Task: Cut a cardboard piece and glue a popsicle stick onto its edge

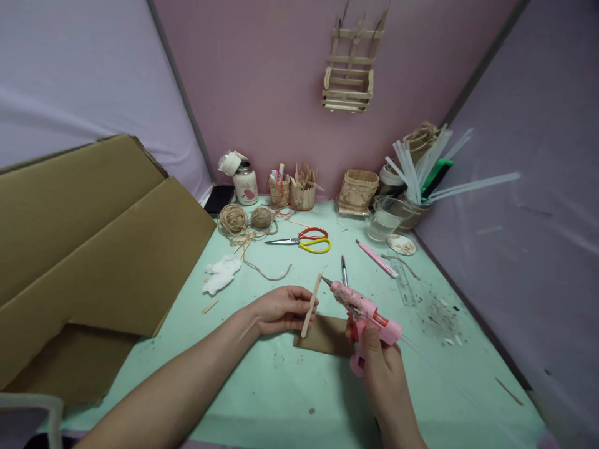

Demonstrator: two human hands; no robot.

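Between the fingers of my left hand is a wooden craft stick, held slanting upward. My right hand is wrapped round the grip of a pink hot glue gun, with a clear glue stick trailing from its back. The gun's nozzle is at the upper end of the craft stick; whether it touches, I cannot tell. Below both hands lies a brown piece of cardboard on the green tabletop, partly hidden by the hands.
Scissors, a marker, a pink cutter-like pen and a clear ruler lie beyond my hands. Twine balls sit at back left. Large cardboard stands left. A cup and glue sticks are back right.
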